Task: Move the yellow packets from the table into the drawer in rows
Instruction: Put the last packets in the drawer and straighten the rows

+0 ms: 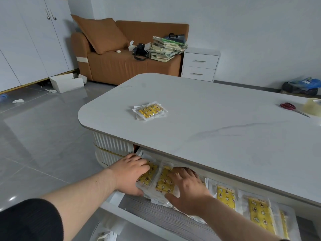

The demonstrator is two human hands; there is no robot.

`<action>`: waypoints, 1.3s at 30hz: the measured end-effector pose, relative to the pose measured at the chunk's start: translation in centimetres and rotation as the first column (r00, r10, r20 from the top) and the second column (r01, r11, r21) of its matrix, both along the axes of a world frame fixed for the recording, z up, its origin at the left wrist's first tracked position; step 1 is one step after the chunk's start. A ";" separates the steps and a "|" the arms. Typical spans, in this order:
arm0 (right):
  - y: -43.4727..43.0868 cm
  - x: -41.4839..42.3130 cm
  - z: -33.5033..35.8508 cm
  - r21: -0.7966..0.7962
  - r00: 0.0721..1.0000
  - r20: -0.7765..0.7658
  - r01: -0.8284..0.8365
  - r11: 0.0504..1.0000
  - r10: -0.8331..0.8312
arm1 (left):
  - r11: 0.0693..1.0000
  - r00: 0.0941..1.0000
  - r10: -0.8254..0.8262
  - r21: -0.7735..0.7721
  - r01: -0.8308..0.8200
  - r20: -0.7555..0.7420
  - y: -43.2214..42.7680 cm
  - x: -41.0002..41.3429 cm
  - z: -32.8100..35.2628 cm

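Both hands are down in the open drawer. The left hand [132, 173] lies flat on a yellow packet at the left end. The right hand [187, 188] lies with its fingers spread on the packet next to it. Neither hand is closed round anything. They only press on the packets.

The big white table [217, 129] sits right over the drawer [165, 216]. A row of yellow packets [225, 197] runs along the back of the drawer, from the hands off to the right. A small pile of packets [150, 110] waits on the table top, well apart from the hands.

I think the step now is setting these two packets straight, so they line up with the row. The job looks partly done, since some packets are in and some are not. The next move should be to lift a hand out, reach up and over the table edge to the pile, and bring more down. The front of the drawer is bare, so a new row could start there.

Some things are hard to see. The table top hides the back of the drawer. The right end of the row is cut off. I cannot count the packets in the pile, and the hands cover much of the two packets under them.
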State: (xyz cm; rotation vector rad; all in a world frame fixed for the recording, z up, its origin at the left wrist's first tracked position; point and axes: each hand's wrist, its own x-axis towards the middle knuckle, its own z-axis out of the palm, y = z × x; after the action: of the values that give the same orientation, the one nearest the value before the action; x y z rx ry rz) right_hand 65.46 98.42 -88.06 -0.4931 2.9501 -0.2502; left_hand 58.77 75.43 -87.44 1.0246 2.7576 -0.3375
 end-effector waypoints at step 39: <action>8.9 -2.3 12.3 -0.444 0.973 0.080 0.228 0.866 -0.215 | 0.668 0.698 0.582 0.246 -0.703 0.417 4.3 -17.0 12.3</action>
State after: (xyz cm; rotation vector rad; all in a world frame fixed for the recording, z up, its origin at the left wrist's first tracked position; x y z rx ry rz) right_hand 63.19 107.31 -75.78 -0.1876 2.9085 -0.9773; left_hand 41.79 79.75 -75.09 0.0406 2.7073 0.4649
